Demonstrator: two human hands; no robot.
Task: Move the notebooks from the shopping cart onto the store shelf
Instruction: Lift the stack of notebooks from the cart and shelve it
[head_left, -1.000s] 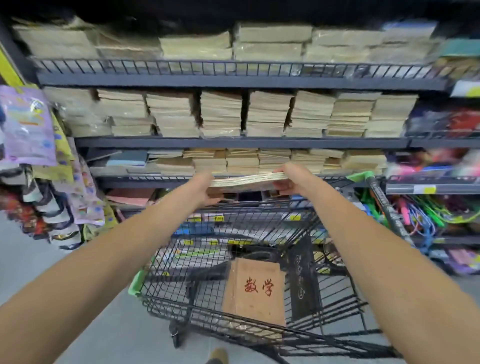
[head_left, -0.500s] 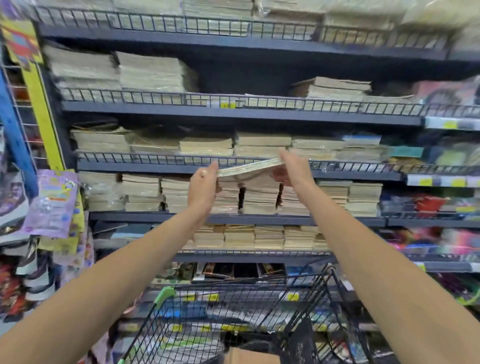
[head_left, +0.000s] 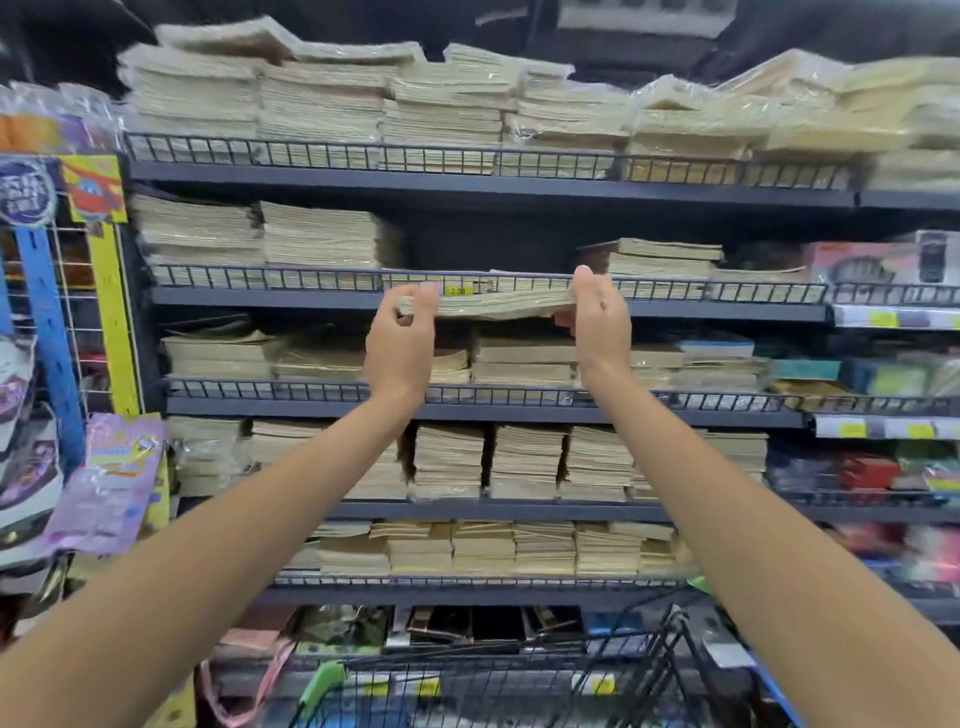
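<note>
A thin stack of tan notebooks (head_left: 498, 305) is held flat in the air, level with the front rail of the second shelf (head_left: 322, 297) from the top. My left hand (head_left: 400, 345) pinches its left end and my right hand (head_left: 597, 325) grips its right end. Behind the stack, the middle of that shelf has a dark gap between piles of notebooks. Only the black wire rim of the shopping cart (head_left: 519, 675) shows at the bottom edge; its contents are out of view.
Several dark metal shelves with wire front rails hold piles of tan notebooks, the top ones (head_left: 322, 104) wrapped in plastic. Hanging packets (head_left: 109, 483) and a wire rack stand at the left. Coloured stationery (head_left: 883, 473) fills the shelves at the right.
Both hands have raised the stack of notebooks from just above the cart up to the second shelf from the top. The view has tilted upward, so the cart's inside has dropped out of sight.
</note>
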